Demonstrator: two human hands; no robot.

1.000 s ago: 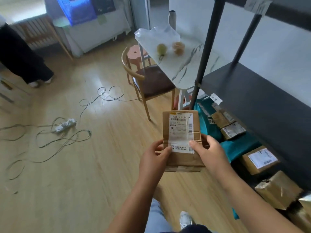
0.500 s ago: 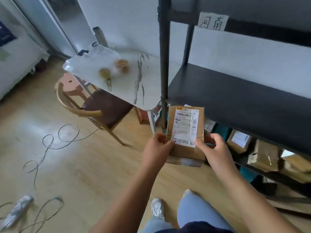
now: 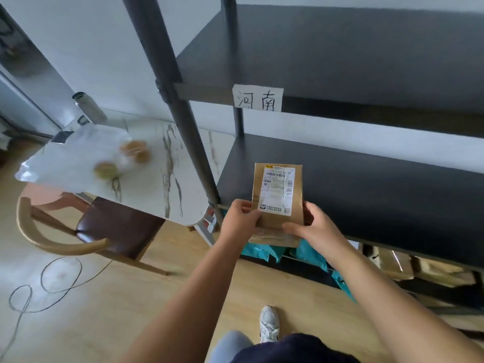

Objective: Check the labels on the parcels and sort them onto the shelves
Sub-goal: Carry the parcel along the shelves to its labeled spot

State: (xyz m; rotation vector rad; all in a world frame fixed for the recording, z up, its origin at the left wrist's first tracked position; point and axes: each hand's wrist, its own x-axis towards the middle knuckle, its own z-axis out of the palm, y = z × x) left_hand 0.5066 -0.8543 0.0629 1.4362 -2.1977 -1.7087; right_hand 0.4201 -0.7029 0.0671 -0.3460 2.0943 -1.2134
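Observation:
A brown cardboard parcel with a white shipping label facing me is held upright in both hands. My left hand grips its lower left edge and my right hand grips its lower right corner. The parcel is in front of the front edge of a black middle shelf, near the rack's left post. A handwritten paper sign is taped to the edge of the shelf above. On the bottom shelf lie several brown parcels and teal bags.
Left of the rack stands a white marble-pattern table with a plastic bag of fruit and a metal bottle. A wooden chair is tucked under it. Cables lie on the wooden floor. My shoe is below.
My view has swung right and up from the floor towards the rack. The parcel, still in both hands, has moved closer to the middle shelf.

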